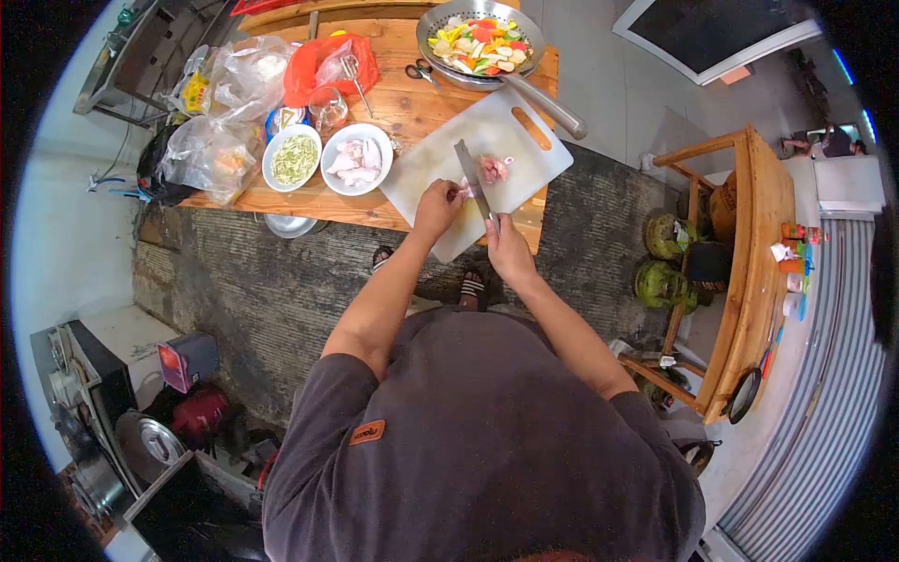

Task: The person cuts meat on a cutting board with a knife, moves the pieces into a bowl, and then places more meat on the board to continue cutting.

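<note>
My right hand (508, 250) is wrapped round the handle of a broad-bladed kitchen knife (473, 178), whose blade points away from me over the white cutting board (419, 173). Left of the blade, my left hand (438, 208) has its fingertips closed on a small pale piece of raw meat (464, 190). On the other side of the blade lies a little heap of cut raw meat (493, 170). A white bowl of raw meat pieces (357, 161) stands left of the board, beside a bowl of shredded pale-green food (293, 159).
Behind the board, a steel strainer pan of sliced vegetables (479, 47) has its handle over the board's far corner. Black scissors (420, 71), a glass mug (328, 109), a red plastic bag (314, 70) and clear bags (211, 159) crowd the wooden table (398, 80).
</note>
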Tool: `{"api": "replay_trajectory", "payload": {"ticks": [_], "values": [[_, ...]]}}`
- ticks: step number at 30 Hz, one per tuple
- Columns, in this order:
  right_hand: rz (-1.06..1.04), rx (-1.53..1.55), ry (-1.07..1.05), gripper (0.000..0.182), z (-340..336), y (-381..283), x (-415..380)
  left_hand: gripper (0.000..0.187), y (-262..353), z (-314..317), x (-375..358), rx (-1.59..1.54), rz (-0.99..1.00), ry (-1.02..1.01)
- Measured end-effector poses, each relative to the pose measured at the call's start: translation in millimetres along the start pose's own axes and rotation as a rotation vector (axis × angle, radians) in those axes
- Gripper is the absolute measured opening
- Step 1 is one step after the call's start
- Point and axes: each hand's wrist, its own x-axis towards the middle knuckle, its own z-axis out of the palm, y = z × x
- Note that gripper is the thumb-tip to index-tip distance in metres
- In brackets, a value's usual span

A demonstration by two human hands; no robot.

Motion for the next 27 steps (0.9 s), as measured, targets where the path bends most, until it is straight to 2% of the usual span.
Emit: {"api": "replay_trajectory", "payload": {"ticks": [6,11,13,17,20,22,23,25,26,27], "values": [[0.134,0.086,-0.014,0.041,-13,-19,-1,0.025,0,-6,5,0.104,-0.045,-0.07],[0.1,0.139,0.082,0.041,-26,-14,-12,0.024,3,-7,7,0.086,-0.107,-0.125],[0.219,0.162,0.026,0.04,-38,-17,-18,0.029,3,-6,7,0.205,0.052,-0.104],[0.248,0.183,0.008,0.037,-45,5,-32,0.023,8,-2,9,0.32,0.127,-0.136],[0.197,0.203,0.077,0.039,-40,26,-45,0.023,-2,5,14,0.337,0.194,-0.069],[0.241,0.237,0.045,0.036,-51,23,-53,0.025,4,2,20,0.155,-0.08,-0.175],[0.282,0.267,0.009,0.034,-56,22,-57,0.025,4,2,21,0.163,-0.076,-0.18],[0.292,0.303,0.0,0.034,-62,28,-64,0.025,-1,2,26,-0.114,-0.23,-0.167],[0.3,0.329,-0.015,0.035,-64,31,-66,0.025,-3,1,31,-0.106,-0.225,-0.171],[0.301,0.338,-0.009,0.035,-67,29,-67,0.024,-2,-3,36,-0.348,-0.419,-0.22]]}}
